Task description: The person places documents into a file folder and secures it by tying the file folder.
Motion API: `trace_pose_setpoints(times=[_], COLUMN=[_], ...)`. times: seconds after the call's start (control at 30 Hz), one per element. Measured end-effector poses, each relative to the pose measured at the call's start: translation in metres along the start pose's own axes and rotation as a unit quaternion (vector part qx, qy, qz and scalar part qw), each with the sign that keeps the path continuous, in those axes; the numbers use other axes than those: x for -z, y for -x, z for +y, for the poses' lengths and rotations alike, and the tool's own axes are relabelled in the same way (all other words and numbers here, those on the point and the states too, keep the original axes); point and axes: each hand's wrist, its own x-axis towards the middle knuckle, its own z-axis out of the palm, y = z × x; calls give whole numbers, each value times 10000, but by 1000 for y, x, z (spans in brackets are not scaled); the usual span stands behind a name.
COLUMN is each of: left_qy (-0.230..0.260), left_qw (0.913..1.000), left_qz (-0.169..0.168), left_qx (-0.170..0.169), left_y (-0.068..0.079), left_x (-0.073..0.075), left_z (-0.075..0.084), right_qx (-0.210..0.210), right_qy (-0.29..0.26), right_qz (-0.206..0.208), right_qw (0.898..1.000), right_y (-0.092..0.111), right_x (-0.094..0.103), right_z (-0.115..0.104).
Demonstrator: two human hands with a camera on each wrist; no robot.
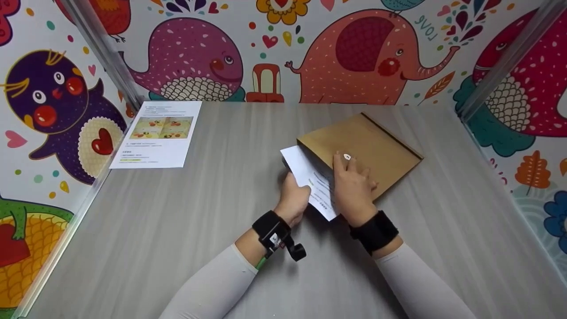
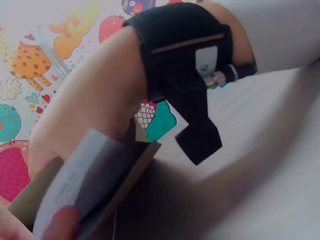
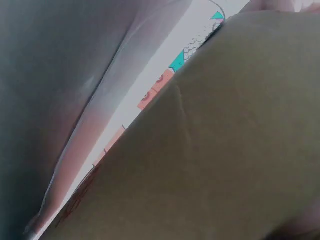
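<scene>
A brown paper envelope lies slanted on the table, its mouth facing left. A white printed sheet sticks out of that mouth, its far part hidden inside. My left hand grips the sheet by its outer edge, thumb on top; that thumb also shows on the sheet in the left wrist view. My right hand holds the envelope near its mouth, fingers over the upper face and the thumb out of sight. The envelope's brown face fills much of the right wrist view.
Another printed sheet with a colour photo lies at the table's back left. The grey table is bounded by cartoon-printed walls at the back and sides, with metal posts in the corners.
</scene>
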Motion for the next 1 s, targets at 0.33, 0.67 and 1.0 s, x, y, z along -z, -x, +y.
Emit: trace_pose_setpoints(times=[0.33, 0.67, 1.0], left_qy=[160, -176, -908], left_qw=[9996, 9978, 9939], left_qz=[-26, -346, -250], left_qx=[209, 541, 579], left_y=[1, -4, -7], left_x=[-1, 5, 11], left_z=[2, 7, 4], right_qx=[716, 255, 777], right_qy=[345, 516, 501], right_qz=[836, 669, 656], right_qw=[9933, 9961, 9936], right_y=[14, 10, 23], right_x=[-4, 1, -2], right_z=[-17, -12, -29])
